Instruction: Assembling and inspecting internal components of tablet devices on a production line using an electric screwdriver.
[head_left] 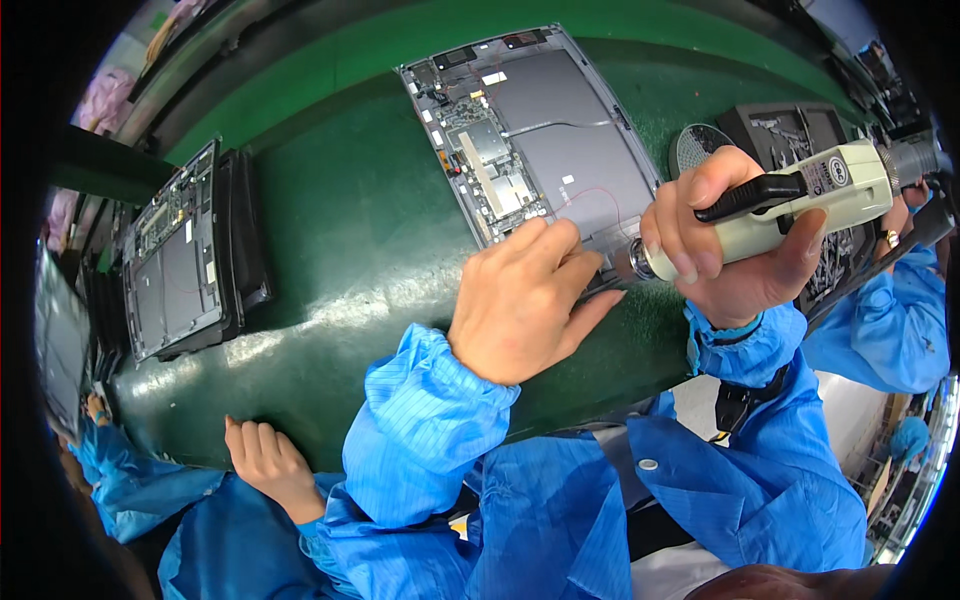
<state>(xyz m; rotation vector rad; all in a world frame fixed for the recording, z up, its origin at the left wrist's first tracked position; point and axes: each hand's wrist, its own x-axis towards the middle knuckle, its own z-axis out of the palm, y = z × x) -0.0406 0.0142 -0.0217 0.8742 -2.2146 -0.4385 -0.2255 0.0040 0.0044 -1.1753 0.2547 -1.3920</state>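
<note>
Right hand (735, 295) gripped cream, black-levered cylindrical driver (850, 190); tilting risked scarring open grey laptop chassis (560, 130). Left hand (520, 300) fingers curled; hold unclear.

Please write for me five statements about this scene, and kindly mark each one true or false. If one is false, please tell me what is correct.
1. The right hand holds a pale tool with a black lever. True.
2. Both hands grip the pale tool. False: the left hand is at the near edge of the open device.
3. The open device shows a circuit board. True.
4. No other opened device is visible. False: a second device lies to the left, also with its inside showing.
5. The table is green. True.
</note>
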